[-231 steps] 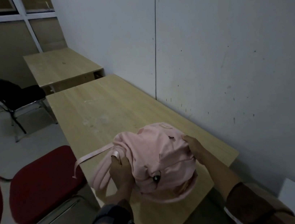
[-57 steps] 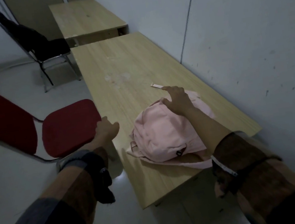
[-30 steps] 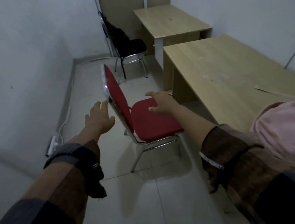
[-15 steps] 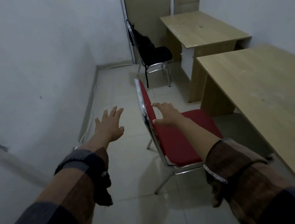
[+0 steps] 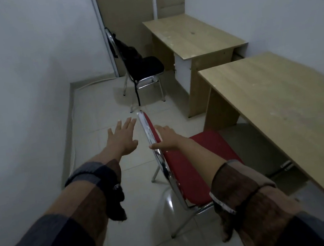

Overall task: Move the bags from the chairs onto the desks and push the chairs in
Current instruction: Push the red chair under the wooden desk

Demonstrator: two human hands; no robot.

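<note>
A narrow room with grey walls and a tiled floor (image 5: 98,119). The left hand (image 5: 122,138) hovers just behind the red chair (image 5: 191,160), fingers spread, holding nothing. The right hand (image 5: 166,137) rests on the chair back, fingers straight. Beyond stands a black chair (image 5: 143,67) bearing a dark bag (image 5: 128,51); two tables (image 5: 291,104) line the right wall.

Chair (image 5: 193,160) left of near desk (image 5: 291,100)
</note>
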